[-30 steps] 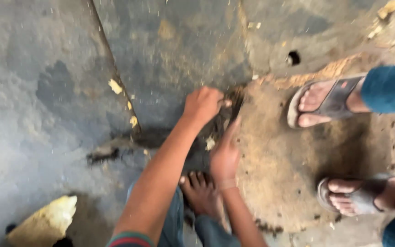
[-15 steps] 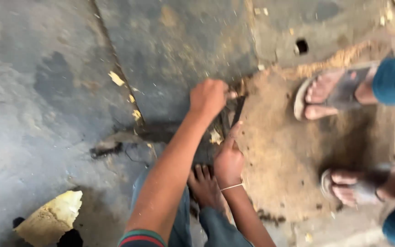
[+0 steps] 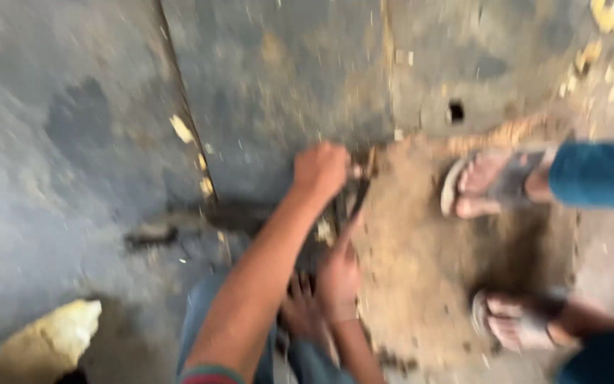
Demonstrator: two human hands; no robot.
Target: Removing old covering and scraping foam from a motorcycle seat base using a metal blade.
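The picture is blurred. My left hand (image 3: 321,171) is a closed fist around the top of a thin dark bar (image 3: 355,200). The bar stands at the left edge of a round brown dusty slab (image 3: 421,270) set in the grey concrete floor (image 3: 94,142). My right hand (image 3: 338,274) lies just below, fingers stretched upward and touching the lower part of the bar. My bare foot (image 3: 298,307) rests beside that wrist. What the bar's tip does at the slab edge is hidden by blur.
Another person's two sandalled feet (image 3: 488,186) (image 3: 516,323) in blue trousers stand on the slab's right side. A small square hole (image 3: 455,112) is in the floor behind it. A pale yellow lump (image 3: 44,341) lies bottom left, and a dark groove (image 3: 179,220) runs leftward.
Both hands stay at the slab's left edge. The left fist has shifted slightly, the right hand has drawn a little lower, and the view has drifted and blurred.
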